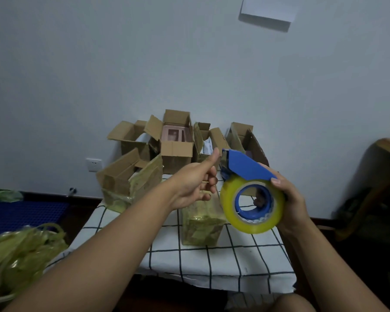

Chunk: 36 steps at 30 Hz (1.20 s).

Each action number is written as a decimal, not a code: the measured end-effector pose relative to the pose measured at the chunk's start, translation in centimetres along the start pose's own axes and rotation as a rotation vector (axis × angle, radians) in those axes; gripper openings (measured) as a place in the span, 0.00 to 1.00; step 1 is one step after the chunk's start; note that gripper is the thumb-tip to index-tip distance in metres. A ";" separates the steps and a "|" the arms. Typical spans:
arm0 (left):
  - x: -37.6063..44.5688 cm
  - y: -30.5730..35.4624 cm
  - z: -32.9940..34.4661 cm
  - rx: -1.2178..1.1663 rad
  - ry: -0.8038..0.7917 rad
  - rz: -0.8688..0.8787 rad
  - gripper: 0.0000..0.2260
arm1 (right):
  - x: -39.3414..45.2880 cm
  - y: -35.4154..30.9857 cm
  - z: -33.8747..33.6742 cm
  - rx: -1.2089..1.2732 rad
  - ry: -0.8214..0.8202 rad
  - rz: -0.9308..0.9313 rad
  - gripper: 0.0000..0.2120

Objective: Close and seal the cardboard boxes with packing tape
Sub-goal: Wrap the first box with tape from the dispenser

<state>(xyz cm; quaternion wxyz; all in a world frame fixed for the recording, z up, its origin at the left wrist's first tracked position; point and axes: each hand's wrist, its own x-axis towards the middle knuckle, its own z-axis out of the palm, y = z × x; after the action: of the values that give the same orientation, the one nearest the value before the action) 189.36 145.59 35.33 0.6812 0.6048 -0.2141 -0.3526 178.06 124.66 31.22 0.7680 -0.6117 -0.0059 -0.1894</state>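
Right hand [293, 199], grip curled round a blue plastic tape dispenser [245, 167], thumb on the top of its flat, wedge-shaped guard, fingers reaching through the round core. Loaded on it, a thick glossy roll of yellowish transparent packing tape [252, 207], held up above the table [212, 262], tilted toward the camera. Left hand [196, 183] raised just beside the dispenser's cutting end, thumb straight and pointing up at it, other fingers loosely curled; grip narrow, whether a tape end sits pinched in it, cannot tell.

Below the hands, on the white cloth with its dark grid of lines, a small upright cardboard box [202, 224] wrapped in crinkled yellowish tape, closed on top, partly hidden by the left hand. Left of it, a larger corrugated box [126, 183], flaps still open, lower half sheathed in the same wrinkled tape. Behind, against the pale wall, a row of open brown boxes: one at the left [131, 138] with flaps splayed, a tall middle one [176, 145] holding a pink moulded plastic item [175, 135], a narrower one [206, 140] with white contents, and a right-hand one [248, 140] leaning, partly behind the dispenser.

At the lower left edge, a blurred heap of crumpled yellow-green tape or film [20, 255]. On the wall, a white socket [94, 164].
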 end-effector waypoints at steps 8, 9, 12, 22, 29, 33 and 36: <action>-0.2 -0.1 -0.9 -0.162 -0.070 -0.020 0.09 | 0.7 0.1 0.0 -0.058 0.012 0.005 0.31; -0.3 -0.2 -1.2 -0.187 -0.080 -0.040 0.10 | 0.7 0.0 -0.1 -0.073 0.018 0.007 0.31; -0.5 -0.4 -1.8 -0.206 -0.041 -0.102 0.19 | 0.7 -0.2 -0.1 -0.136 0.024 0.007 0.34; 0.0 -1.1 -2.3 0.063 0.107 -0.200 0.08 | 0.6 -0.6 0.2 -0.347 -0.031 -0.021 0.30; 0.8 -0.9 -2.4 0.240 0.232 -0.158 0.06 | 0.9 -1.2 -0.6 -0.536 -0.148 -0.030 0.29; 1.1 -0.4 -3.3 0.293 0.262 -0.153 0.08 | 0.7 -2.6 -2.5 -0.615 -0.185 -0.051 0.29; 0.8 -0.6 -4.5 0.321 0.316 -0.161 0.09 | 0.6 -3.4 -4.1 -0.667 -0.212 -0.007 0.28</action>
<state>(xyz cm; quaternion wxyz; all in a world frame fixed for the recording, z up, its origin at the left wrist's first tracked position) 192.97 147.98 33.85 0.5711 0.7681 -0.1092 -0.2682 176.66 119.98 33.49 0.5203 -0.8453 -0.0256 -0.1190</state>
